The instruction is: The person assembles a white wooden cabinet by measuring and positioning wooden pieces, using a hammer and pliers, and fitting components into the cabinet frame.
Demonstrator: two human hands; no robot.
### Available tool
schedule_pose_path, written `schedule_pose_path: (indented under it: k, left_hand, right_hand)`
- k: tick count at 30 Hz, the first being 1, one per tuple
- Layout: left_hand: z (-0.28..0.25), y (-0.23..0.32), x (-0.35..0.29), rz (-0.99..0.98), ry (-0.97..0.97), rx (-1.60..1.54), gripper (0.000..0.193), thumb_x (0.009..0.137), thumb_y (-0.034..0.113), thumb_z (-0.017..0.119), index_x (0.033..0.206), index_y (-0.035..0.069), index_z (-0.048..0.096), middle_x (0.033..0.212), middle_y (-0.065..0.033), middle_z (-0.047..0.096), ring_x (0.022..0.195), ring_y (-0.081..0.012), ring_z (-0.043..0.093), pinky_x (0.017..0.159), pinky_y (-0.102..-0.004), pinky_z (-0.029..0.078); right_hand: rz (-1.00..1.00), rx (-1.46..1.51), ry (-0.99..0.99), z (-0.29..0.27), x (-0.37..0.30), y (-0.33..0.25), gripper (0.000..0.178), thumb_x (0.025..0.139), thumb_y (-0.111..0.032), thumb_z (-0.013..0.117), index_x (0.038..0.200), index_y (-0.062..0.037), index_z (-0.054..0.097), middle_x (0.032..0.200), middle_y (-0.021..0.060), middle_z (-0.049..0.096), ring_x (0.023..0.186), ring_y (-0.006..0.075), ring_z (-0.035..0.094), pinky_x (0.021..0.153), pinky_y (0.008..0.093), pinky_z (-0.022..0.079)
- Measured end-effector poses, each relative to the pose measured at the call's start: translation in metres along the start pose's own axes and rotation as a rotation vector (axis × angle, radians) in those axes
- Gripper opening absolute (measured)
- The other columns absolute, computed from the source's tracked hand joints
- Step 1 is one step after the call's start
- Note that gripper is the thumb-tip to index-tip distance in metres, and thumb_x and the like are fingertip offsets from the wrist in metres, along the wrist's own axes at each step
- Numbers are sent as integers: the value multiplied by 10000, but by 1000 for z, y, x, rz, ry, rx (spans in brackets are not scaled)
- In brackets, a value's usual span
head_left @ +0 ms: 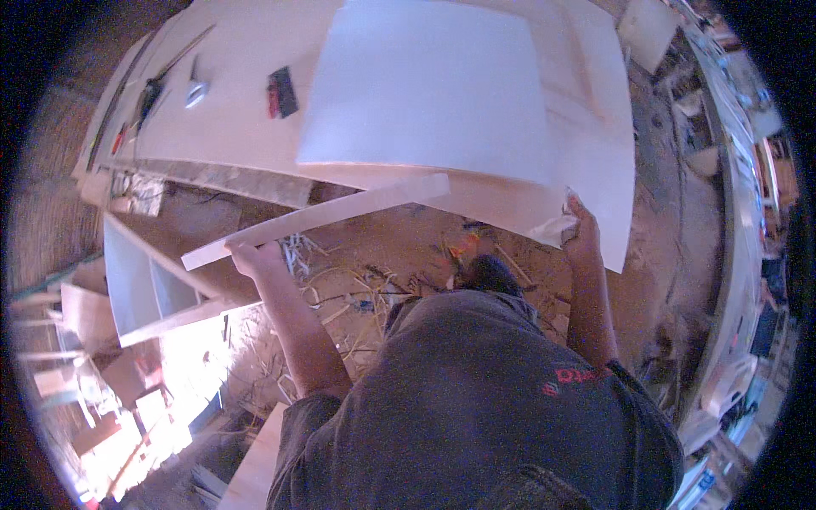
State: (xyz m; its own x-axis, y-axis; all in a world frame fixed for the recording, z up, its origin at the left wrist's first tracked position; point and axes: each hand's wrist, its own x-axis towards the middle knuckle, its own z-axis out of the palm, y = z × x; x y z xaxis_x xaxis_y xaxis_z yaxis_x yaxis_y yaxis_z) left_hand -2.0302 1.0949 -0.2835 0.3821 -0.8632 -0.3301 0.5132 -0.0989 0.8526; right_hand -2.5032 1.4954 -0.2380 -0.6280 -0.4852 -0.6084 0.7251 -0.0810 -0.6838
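My left hand (255, 258) is closed around the near left end of a long, narrow pale board (331, 214). The board slants up to the right, and its far end reaches the front edge of the worktable (229, 127). At the table's right front corner, my right hand (583, 231) grips a crumpled whitish cloth (552, 229). Beyond both hands, a large white panel (425, 89) lies flat on the table.
A red and black object (282, 92) and several blurred tools (151, 98) lie on the table's left side. To the left stands a white open box frame (153, 285). Wood shavings and strips (365, 285) litter the floor before me. A long bench (733, 255) runs along the right.
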Motion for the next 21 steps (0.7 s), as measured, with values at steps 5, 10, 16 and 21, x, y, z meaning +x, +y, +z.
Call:
schedule_pose_path:
  k: [5,10,16,21]
  left_hand:
    - [53,-89,-60,-96,-139,215,578,1046,437,432,1345,-58,431,1307,-182,539,1206,-347,545,1066,-519,446]
    - [17,-165,-18,225,-311,327,436,716,146,716,1131,38,633,1056,-193,695,1057,-367,656,907,-438,525]
    - [104,-155,-128,-195,-165,304,455,1044,364,479,1283,-21,515,1224,-132,605,1115,-276,601,900,-441,519]
    - [77,-146,-113,-136,-384,459,308,1008,243,548,1209,12,578,1066,-96,650,957,-233,634,802,-388,516]
  right_hand:
    - [-114,15,206,-95,50,-18,331,921,-254,686,1198,-76,650,934,27,639,775,161,602,673,323,515]
    - [-199,-45,237,-79,68,-32,431,933,-348,664,1295,-116,642,922,10,569,477,108,422,400,258,368]
    - [-183,76,299,-95,82,-75,290,876,-180,719,1137,-71,655,901,34,618,790,186,602,699,334,536]
    - [-291,-225,204,-54,95,-92,452,868,-202,720,1290,-83,613,985,34,593,818,170,588,677,292,524]
